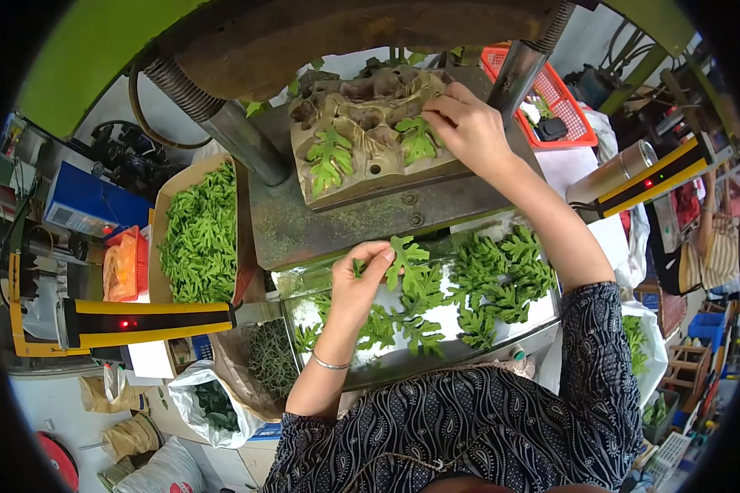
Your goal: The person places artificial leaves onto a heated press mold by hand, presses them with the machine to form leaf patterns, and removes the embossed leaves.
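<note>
My left hand [360, 275], a bracelet on its wrist, pinches a green lobed leaf [406, 261] above the white-bottomed tray [460, 279]. Leaves [501, 279] lie loosely across that tray. Behind it sits a brass-coloured mould block [362, 177] with a bumpy top. My right hand [473, 131] is closed at the block's right side, finger and thumb on the edge of a leaf [418, 138] lying there. The fingertips partly cover that leaf. Another leaf [330, 160] lies flat on the block's left front.
A rusty press plate [345, 41] hangs over the block between steel columns [251, 135]. Yellow-black sensor bars [152, 323] flank the work area. On the left stands a cardboard box [242, 230] full of leaves. A red basket [580, 123] is at the back right.
</note>
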{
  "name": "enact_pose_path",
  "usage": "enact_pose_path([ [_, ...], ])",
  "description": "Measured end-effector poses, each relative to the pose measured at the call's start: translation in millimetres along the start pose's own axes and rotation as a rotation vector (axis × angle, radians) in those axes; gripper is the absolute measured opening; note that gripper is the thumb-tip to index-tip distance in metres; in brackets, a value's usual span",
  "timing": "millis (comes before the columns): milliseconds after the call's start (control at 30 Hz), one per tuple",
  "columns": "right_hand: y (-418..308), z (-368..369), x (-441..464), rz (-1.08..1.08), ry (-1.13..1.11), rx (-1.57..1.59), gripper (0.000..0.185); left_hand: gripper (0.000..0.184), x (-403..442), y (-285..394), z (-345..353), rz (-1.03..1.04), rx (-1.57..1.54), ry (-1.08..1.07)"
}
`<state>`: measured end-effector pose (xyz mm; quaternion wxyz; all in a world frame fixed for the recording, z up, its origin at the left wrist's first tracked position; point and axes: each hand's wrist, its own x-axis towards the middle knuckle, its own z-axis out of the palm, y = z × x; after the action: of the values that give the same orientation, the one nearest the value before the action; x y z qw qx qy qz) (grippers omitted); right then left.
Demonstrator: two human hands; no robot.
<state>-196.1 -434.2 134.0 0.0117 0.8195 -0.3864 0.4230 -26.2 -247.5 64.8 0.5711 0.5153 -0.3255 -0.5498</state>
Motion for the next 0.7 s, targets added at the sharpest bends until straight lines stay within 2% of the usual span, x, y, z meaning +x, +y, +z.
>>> enact_pose_path([
  [100,-6,-4,-2,-0.021,-0.039,-0.061,0.015,0.012,-1,0,-1,0.000,-0.067,-0.019],
  [267,-10,-19,-1,-0.109,-0.072,-0.095,0.015,0.012,-3,6,-8,0.015,0.013,0.021],
  [367,-7,-8,-2,-0.226,-0.054,-0.370,0.014,0.013,-4,11,-6,0.017,0.027,0.077],
  [433,-12,-8,-6,-0.326,0.071,-0.360,0.012,0.014,-12,13,-7,0.017,0.035,0.108],
  [467,-16,-10,-8,-0.388,0.191,-0.262,0.011,0.015,-16,13,-7,0.100,0.100,0.137],
  [500,-29,-13,-18,-0.396,0.190,-0.255,0.011,0.015,-19,13,-6,0.184,0.163,0.169],
  [567,-70,-29,-58,-0.015,-0.138,0.287,0.010,0.017,-26,13,-3,0.353,0.292,0.223],
  [600,-91,-32,-74,0.126,-0.281,0.446,0.009,0.017,-28,12,-1,0.360,0.291,0.221],
  [633,-108,-29,-86,0.271,-0.420,0.602,0.010,0.017,-29,11,3,0.492,0.389,0.233],
  [667,-115,-22,-97,0.273,-0.409,0.596,0.010,0.017,-30,9,6,0.624,0.485,0.241],
  [700,-119,-13,-109,0.413,-0.384,0.743,0.010,0.018,-31,7,10,0.756,0.581,0.248],
])
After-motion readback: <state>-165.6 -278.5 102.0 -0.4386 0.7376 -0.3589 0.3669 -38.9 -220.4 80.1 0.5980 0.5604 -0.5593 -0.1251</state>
